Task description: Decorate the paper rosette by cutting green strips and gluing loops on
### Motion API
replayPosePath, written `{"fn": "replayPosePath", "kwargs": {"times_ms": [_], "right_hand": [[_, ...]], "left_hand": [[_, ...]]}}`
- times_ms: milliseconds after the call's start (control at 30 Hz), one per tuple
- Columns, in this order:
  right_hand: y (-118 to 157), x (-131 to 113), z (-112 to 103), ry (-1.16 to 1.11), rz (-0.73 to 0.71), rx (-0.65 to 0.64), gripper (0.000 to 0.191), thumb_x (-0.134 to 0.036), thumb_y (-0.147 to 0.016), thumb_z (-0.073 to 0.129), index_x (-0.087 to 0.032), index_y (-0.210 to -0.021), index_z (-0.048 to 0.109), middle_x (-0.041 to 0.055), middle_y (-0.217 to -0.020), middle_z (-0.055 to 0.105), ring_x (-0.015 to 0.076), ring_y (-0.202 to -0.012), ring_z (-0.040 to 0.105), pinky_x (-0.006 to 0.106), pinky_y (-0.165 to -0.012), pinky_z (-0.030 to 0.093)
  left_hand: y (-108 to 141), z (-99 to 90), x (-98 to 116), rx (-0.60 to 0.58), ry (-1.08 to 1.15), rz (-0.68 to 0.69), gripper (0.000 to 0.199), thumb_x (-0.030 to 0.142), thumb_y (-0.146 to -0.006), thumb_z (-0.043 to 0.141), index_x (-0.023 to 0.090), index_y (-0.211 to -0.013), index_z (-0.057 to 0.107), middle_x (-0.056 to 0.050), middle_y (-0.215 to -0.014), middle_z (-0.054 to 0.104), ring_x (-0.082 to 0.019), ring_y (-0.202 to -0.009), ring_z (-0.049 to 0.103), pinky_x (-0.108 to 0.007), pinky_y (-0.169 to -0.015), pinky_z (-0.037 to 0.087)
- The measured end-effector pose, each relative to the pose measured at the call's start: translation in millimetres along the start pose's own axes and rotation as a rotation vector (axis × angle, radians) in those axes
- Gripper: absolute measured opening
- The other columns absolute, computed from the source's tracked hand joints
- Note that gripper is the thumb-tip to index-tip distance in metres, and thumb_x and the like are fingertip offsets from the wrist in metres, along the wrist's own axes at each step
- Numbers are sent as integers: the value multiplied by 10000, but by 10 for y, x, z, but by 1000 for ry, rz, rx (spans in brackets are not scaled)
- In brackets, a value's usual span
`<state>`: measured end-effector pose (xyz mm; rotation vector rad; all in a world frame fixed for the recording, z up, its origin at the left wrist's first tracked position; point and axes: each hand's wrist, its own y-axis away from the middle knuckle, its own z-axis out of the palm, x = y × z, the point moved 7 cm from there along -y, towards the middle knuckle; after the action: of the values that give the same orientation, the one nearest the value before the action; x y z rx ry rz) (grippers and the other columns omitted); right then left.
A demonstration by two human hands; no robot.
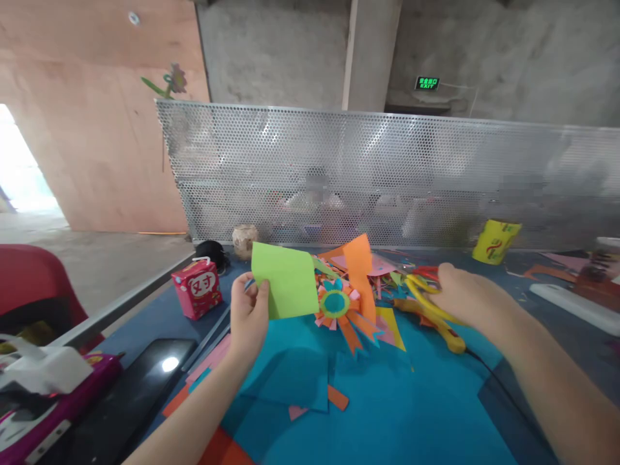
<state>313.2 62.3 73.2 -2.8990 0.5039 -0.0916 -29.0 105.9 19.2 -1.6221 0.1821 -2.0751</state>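
A light green sheet of paper (285,281) is pinched upright by its left edge in my left hand (249,307). My right hand (453,290) reaches over the right side of the table, at the handles of yellow scissors (421,294); whether its fingers grip them is unclear. Beneath the scissors lies a yellow glue gun (448,332) with a black cord. Between my hands sits a paper rosette (335,302) with a teal centre and orange ribbon tails. Orange paper (361,271) stands up behind it.
Blue paper (387,407) covers the near table. A red box (197,289), a black phone (140,381) and a purple power strip (92,387) are at the left. A perforated metal screen (290,168) runs behind. A yellow roll (496,241) stands at the back right.
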Motion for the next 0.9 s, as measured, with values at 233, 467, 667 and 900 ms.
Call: {"fn": "replayPosePath", "kwargs": {"times_ms": [233,467,667,900], "right_hand": [[53,-74,125,-470,-114,-99,382,-591,-701,435,-208,-710,448,66,-694,619,213,-633,592,281,-504,400],[230,-326,13,-602,-193,-100,364,-560,-695,471,-203,-763,477,32,-727,618,178,-636,578,245,-520,383],[352,-191,-52,-598,-164,-55,288,-478,-753,411,-195,-762,466,62,-772,633,204,-720,596,262,-576,397],[376,198,433,-110,177,-9,325,-378,-768,432,-93,-919,467,185,-872,610,304,-830,598,322,-575,412]], "left_hand": [[31,106,-62,-97,3,-38,162,291,-745,518,217,-849,419,10,-702,616,-130,-613,598,-226,-542,470],[-42,-108,10,99,25,-87,181,282,-667,561,197,-807,483,3,-693,602,-128,-565,562,-223,-504,444],[-76,-246,176,116,-42,-75,85,241,-600,528,190,-660,496,46,-558,481,-98,-488,447,-182,-431,345],[-117,-296,302,63,-587,-19,101,239,-631,437,183,-547,439,46,-469,352,-101,-467,333,-202,-406,236]]}}
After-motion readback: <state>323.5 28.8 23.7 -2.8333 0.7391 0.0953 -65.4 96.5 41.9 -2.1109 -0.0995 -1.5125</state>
